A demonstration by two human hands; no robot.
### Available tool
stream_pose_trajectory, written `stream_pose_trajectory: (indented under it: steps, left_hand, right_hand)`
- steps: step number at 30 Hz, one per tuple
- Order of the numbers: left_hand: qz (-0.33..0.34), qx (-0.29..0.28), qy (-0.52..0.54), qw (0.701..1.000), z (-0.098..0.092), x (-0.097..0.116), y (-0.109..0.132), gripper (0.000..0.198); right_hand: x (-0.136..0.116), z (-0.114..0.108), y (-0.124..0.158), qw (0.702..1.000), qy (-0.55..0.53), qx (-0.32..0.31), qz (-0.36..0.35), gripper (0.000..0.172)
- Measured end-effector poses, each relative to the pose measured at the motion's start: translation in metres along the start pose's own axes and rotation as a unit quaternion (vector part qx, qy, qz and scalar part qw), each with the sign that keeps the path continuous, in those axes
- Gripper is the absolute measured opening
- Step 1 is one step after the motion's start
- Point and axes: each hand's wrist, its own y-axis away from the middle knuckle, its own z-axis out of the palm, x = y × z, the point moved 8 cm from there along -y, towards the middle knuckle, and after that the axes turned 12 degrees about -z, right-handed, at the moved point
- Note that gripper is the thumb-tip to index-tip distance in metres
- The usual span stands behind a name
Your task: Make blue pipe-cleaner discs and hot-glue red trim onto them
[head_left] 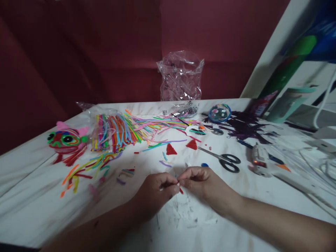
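Observation:
My left hand (157,190) and my right hand (199,182) meet over the front middle of the white marbled table (126,231). Thumb and fingers of both are pinched together at one spot. Something small and whitish shows between the fingertips, too little of it to name. A short red strip (181,190) shows just below them; whether it is held or lies on the table I cannot tell. Beyond the hands lie two red triangles (171,149) and black-handled scissors (228,162), partly open. A small blue piece (204,165) sits just behind my right hand.
Many coloured craft stems (123,131) spread across the back left, beside a colourful animal-like figure (67,140). A clear plastic bag (181,77) stands at the back. On the right are a clear round container (219,113), purple strips (244,126), a glue gun (259,159) and cables (312,157).

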Motion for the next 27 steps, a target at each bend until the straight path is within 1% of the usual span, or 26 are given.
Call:
stream_pose_trajectory:
  steps: [2,4,6,7,8,9,10,11,12,14,15,16,17,19,21,24,27]
  left_hand:
    - [-0.010,-0.009,0.031,0.999,0.000,-0.004,-0.002,0.014]
    - [-0.025,-0.019,0.074,0.997,-0.002,-0.007,-0.005,0.017]
    - [-0.043,-0.029,0.117,0.992,-0.003,-0.009,-0.007,0.018]
    - [-0.052,-0.030,0.133,0.989,-0.005,-0.010,-0.008,0.019]
    - [-0.059,-0.032,0.147,0.987,-0.006,-0.011,-0.008,0.019]
    - [-0.064,-0.032,0.161,0.984,-0.008,-0.011,-0.008,0.019]
    - [-0.068,-0.030,0.173,0.982,-0.009,-0.012,-0.009,0.020]
    - [-0.071,-0.026,0.183,0.980,-0.011,-0.013,-0.009,0.021]
    - [-0.076,-0.020,0.187,0.979,-0.013,-0.014,-0.010,0.021]
    - [-0.086,-0.001,0.181,0.980,-0.016,-0.016,-0.011,0.023]
    - [-0.088,0.010,0.175,0.980,-0.017,-0.017,-0.011,0.024]
    - [-0.090,0.019,0.174,0.980,-0.018,-0.017,-0.012,0.024]
    - [-0.093,0.025,0.180,0.979,-0.019,-0.018,-0.013,0.024]
    - [-0.100,0.034,0.202,0.974,-0.020,-0.018,-0.014,0.023]
    - [-0.107,0.040,0.225,0.968,-0.020,-0.017,-0.014,0.022]
    - [-0.109,0.044,0.255,0.960,-0.020,-0.016,-0.013,0.023]
    - [-0.116,0.039,0.279,0.952,-0.020,-0.016,-0.012,0.022]
  right_hand:
    - [-0.004,0.009,-0.001,1.000,-0.004,-0.021,-0.013,0.021]
    - [-0.012,0.011,-0.003,0.999,0.011,-0.038,-0.030,0.022]
    - [-0.024,-0.004,-0.004,0.994,0.086,-0.026,-0.060,0.024]
    - [-0.031,-0.018,-0.005,0.986,0.146,-0.006,-0.082,0.024]
    - [-0.038,-0.035,-0.006,0.970,0.217,0.011,-0.105,0.024]
    - [-0.045,-0.051,-0.008,0.949,0.283,0.017,-0.135,0.023]
    - [-0.052,-0.071,-0.008,0.923,0.344,0.040,-0.166,0.022]
    - [-0.055,-0.091,-0.009,0.891,0.415,0.061,-0.173,0.024]
    - [-0.057,-0.110,-0.009,0.850,0.491,0.078,-0.174,0.025]
    - [-0.053,-0.135,-0.009,0.769,0.615,0.054,-0.165,0.027]
    - [-0.048,-0.144,-0.009,0.737,0.660,0.029,-0.146,0.027]
    - [-0.042,-0.150,-0.008,0.712,0.691,0.002,-0.128,0.027]
    - [-0.039,-0.154,-0.007,0.698,0.707,-0.013,-0.117,0.025]
    - [-0.034,-0.155,-0.005,0.681,0.724,-0.033,-0.104,0.023]
    - [-0.032,-0.153,-0.004,0.675,0.730,-0.043,-0.101,0.025]
    - [-0.028,-0.150,-0.005,0.675,0.729,-0.061,-0.093,0.030]
    - [-0.026,-0.154,-0.006,0.683,0.723,-0.069,-0.082,0.034]
